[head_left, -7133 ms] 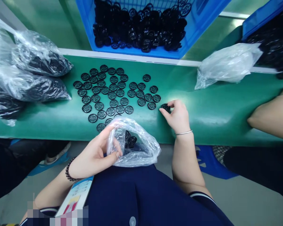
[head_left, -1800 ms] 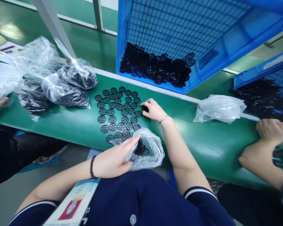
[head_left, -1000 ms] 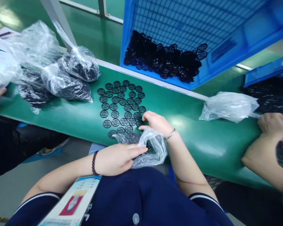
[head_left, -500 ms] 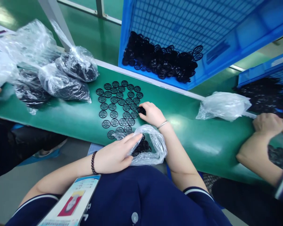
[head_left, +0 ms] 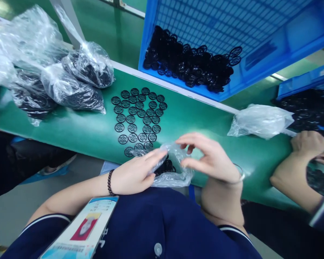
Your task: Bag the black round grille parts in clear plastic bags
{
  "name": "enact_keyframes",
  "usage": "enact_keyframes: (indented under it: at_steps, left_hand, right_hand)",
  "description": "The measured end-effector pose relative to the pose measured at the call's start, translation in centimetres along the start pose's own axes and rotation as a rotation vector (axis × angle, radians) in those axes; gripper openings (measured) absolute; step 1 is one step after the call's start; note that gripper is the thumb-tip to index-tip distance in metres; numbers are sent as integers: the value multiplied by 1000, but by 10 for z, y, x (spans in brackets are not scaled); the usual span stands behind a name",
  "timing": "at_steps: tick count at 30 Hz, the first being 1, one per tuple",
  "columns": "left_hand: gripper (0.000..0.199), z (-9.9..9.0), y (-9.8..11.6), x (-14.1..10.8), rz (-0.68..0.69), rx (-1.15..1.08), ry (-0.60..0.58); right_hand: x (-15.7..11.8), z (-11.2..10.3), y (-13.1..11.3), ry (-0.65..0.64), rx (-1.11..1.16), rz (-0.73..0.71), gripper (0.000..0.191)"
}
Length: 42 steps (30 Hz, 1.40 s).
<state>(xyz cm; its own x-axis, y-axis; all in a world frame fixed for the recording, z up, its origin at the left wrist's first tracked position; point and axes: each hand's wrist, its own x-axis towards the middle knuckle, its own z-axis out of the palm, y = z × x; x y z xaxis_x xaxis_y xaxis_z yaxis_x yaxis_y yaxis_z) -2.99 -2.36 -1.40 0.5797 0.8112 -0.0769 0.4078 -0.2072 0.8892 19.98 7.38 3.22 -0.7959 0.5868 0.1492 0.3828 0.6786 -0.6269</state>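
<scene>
A clear plastic bag (head_left: 175, 180) sits at the table's near edge, its mouth facing up and black round parts (head_left: 167, 166) inside. My left hand (head_left: 139, 172) grips the bag's left side, fingers over the rim. Above the right side of the opening is my right hand (head_left: 205, 156), thumb and fingers apart, slightly blurred, with nothing seen between them. Flat black spoked discs (head_left: 142, 137) lie spread in a single layer on the green table (head_left: 199, 126), beyond the bag. A few discs are partly covered by the bag's left edge.
Tied bags of black parts (head_left: 72, 88) stand at the left. A tilted blue crate (head_left: 186, 84) with many black discs is behind the table. To the right are a white plastic bag (head_left: 261, 120), another blue crate (head_left: 307, 81) and a co-worker's hand (head_left: 309, 144).
My right hand has come from the discs back to the bag's mouth and its fingers have opened. The black piece it held is out of its grasp. My left hand stays on the bag.
</scene>
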Motion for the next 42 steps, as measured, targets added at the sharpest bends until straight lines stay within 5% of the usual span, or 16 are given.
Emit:
enact_keyframes:
  at_steps: [3,6,10,14,18,25,29,33,35,39,42]
  left_hand:
    - [63,-2,2,-1,81,-20,-136]
    - [61,-3,4,-3,93,-14,-175]
    - [61,-3,3,-6,70,-35,-148]
    - [61,-2,0,-4,90,-79,-151]
    - [60,-2,0,1,87,-85,-171]
    - [67,-2,0,-2,-1,-83,-73]
    - [68,-1,0,-4,-50,-60,-8]
    - [73,0,0,-2,-64,-66,56]
    - [75,2,-1,-1,-68,-58,111]
    - [76,4,-3,0,-75,-45,163]
    - [77,4,-3,-1,-66,-46,130]
  right_hand:
    - [21,24,41,86,-52,122,18]
    - [44,54,73,-83,-175,146,20]
    - [53,72,86,-196,-268,179,20]
    - [46,69,78,-188,-287,184,25]
    - [46,69,67,-290,-231,0,36]
    - [58,77,71,-416,-291,-23,18]
    - [52,63,71,-301,-282,12,18]
    - [27,27,43,100,-182,32,29]
    - [11,11,19,199,-112,-25,34]
    - [-4,2,-14,-92,-44,-197,30]
    - [8,11,0,-42,-101,-81,22]
